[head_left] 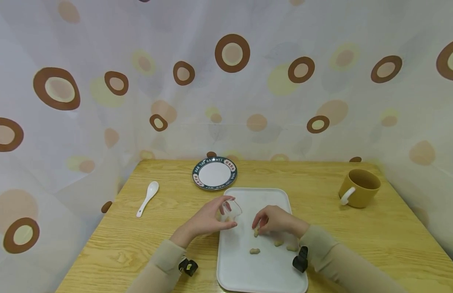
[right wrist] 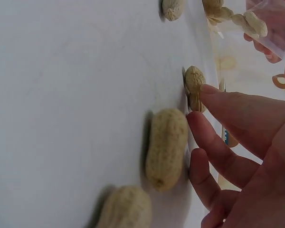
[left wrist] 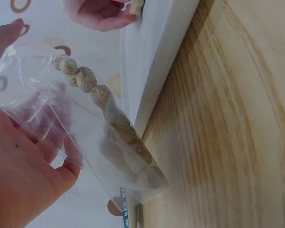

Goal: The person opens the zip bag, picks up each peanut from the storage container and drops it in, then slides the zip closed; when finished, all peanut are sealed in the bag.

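Beneath the right hand (head_left: 277, 221), one peanut (head_left: 256, 233) shows partly.

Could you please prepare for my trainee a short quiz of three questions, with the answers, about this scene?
1. Fill the gap: The right hand pinches a ____ at the white tray.
2. Choose: Which stands right of the tray: (a) spoon, (b) mug, (c) plate?
3. True or false: The clear container is empty.

Key:
1: peanut.
2: b.
3: false; the left hand holds the clear container with peanuts inside.
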The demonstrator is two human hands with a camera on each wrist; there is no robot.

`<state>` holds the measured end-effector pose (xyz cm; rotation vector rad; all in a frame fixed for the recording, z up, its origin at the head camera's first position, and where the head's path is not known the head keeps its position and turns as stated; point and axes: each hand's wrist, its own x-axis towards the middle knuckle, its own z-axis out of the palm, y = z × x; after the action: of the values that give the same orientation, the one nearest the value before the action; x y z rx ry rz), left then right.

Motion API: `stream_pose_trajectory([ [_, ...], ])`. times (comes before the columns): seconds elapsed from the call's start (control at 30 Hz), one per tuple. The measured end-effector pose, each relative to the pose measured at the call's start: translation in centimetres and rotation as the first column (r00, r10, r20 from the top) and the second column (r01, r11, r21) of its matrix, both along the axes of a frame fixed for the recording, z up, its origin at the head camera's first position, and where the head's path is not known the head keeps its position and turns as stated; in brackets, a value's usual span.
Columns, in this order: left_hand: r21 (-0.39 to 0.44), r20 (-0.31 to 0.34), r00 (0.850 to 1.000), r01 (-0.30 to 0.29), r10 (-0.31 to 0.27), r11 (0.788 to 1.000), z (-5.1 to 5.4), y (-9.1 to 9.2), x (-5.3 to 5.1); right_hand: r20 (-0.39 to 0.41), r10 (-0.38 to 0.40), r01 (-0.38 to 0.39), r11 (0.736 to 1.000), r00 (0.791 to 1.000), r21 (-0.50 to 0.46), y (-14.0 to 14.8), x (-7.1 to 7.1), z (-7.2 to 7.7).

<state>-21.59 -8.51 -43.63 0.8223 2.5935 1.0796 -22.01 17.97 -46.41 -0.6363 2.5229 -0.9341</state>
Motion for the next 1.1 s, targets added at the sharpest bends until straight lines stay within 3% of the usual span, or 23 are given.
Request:
stream_pose_trajectory([
  [0.53, 0.006, -0.012, 1.0, 0.02, -0.02, 1.0, -0.4, 0.2, 0.0, -0.017, -0.008, 0.008, 1.0, 1.0, 0.013, 0.9, 0.2, 0.2],
  [0.87, 0.008, -0.003, 1.0, 0.015, -0.015, 1.0, -0.5, 0.6, -0.1, 0.006, -0.095, 0.095, 0.993, 0.995, -0.072, 1.1, -0.9, 3.8],
  [1.1, 0.022, 0.009, 1.0, 0.028, -0.029, 0.999, -0.3, 1.1, -0.1, 0.039, -0.132, 0.137, 0.977, 0.99, -0.164, 0.2, -0.8, 6.6],
])
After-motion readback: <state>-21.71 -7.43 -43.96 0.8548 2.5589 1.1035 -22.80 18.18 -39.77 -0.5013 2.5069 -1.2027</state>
